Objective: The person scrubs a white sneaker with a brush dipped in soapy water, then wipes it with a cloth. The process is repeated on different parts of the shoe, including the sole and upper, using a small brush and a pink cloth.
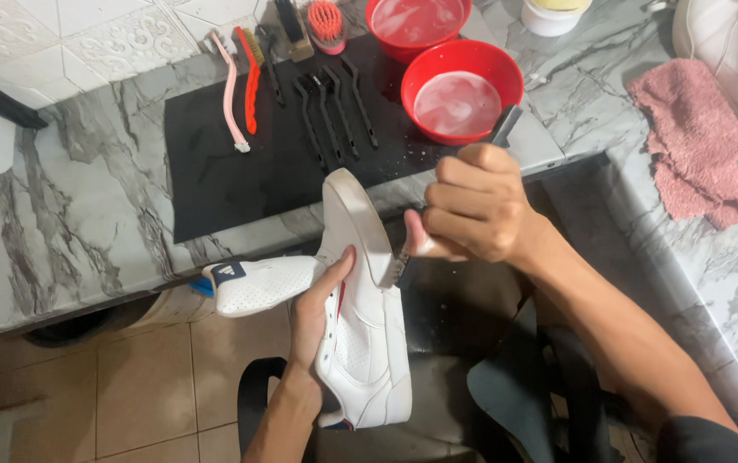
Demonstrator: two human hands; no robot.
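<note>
**Sneaker in hand, brush at the sole edge**

While I am sitting at the marble counter [60, 223], I am holding a white sneaker [360, 343] in front of me, below the counter's edge and above my lap. My left hand [322, 304] is cupping it from underneath, fingers wrapped closed around the upper near the lacing, with the tongue [266, 285] flopping out to the left. The sole is turning up toward me.

My right hand [476, 214] is gripping a small brush [399, 267] in a closed fist, its dark handle sticking up past my knuckles and its bristles touching the sole's side edge.

Handling, as I judge it: the shoe is looking light and easy for one hand. The upper is soft and giving under my fingers, so the firmer hold is along the stiff sole and heel. It could be slick if wet; I cannot tell.

On the counter, a black mat [240, 171] is carrying a row of brushes [330, 107], and two red bowls [462, 90] of cloudy water are sitting beside them. A pink cloth [695, 137] is lying well apart to the right.
</note>
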